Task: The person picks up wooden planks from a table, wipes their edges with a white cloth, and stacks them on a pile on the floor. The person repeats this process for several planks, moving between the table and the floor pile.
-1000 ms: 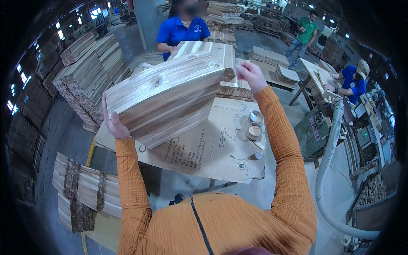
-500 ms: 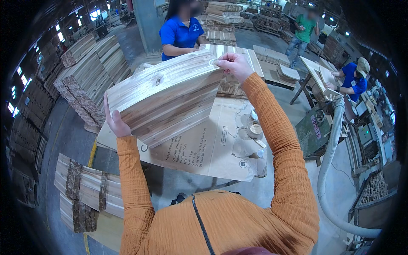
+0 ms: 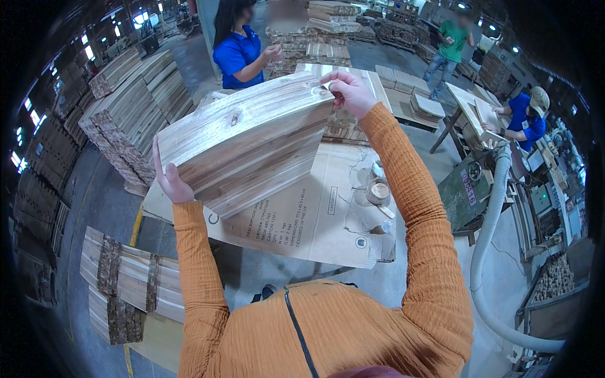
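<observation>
A large striped wooden board piece (image 3: 258,151), its pale upper face and darker front face meeting along an edge, is held up tilted over a cardboard-covered table (image 3: 296,233). My left hand (image 3: 172,183) grips its left end, fingers stretched along the far side and thumb at the front. At the upper right corner, my right hand (image 3: 351,94) has its fingers bent around the board's edge near a pale round spot; some fingertips are hidden. A small open round container (image 3: 378,191) stands on plastic sheeting to the right, with a light flat stick beside it.
Stacked boards (image 3: 138,101) rise at the left, and more panels (image 3: 135,277) lie lower left. A person in blue (image 3: 239,60) stands across the table. A worker (image 3: 526,116) is at a bench on the right, near a grey hose (image 3: 488,252). Someone in green (image 3: 450,44) stands farther back.
My right hand has shifted slightly right at the corner, its fingers more bent. The board has barely moved. Across the table, the person in blue has moved left and turned, with a hand raised.
</observation>
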Demonstrator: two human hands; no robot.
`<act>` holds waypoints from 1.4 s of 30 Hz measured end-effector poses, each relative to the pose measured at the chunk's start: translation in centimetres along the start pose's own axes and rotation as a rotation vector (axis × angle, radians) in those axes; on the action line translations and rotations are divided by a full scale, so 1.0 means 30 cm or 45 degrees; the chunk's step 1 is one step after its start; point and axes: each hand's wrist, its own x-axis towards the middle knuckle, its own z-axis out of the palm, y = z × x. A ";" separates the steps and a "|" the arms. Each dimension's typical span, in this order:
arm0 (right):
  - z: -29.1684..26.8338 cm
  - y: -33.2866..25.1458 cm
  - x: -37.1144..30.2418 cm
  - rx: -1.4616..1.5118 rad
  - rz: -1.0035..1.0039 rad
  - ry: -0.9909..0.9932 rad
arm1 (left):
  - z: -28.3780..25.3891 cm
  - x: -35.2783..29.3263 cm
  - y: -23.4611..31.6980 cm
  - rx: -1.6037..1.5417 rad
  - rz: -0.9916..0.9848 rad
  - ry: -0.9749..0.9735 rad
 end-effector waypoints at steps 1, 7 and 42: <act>0.009 -0.012 -0.008 -0.119 -0.047 -0.003 | -0.002 0.001 -0.002 0.004 -0.001 0.002; 0.016 -0.020 -0.061 -1.358 -0.810 0.027 | -0.003 0.002 -0.012 -0.007 0.010 0.000; -0.036 0.006 -0.132 -1.744 -0.906 0.282 | 0.006 0.004 -0.001 -0.047 -0.045 0.003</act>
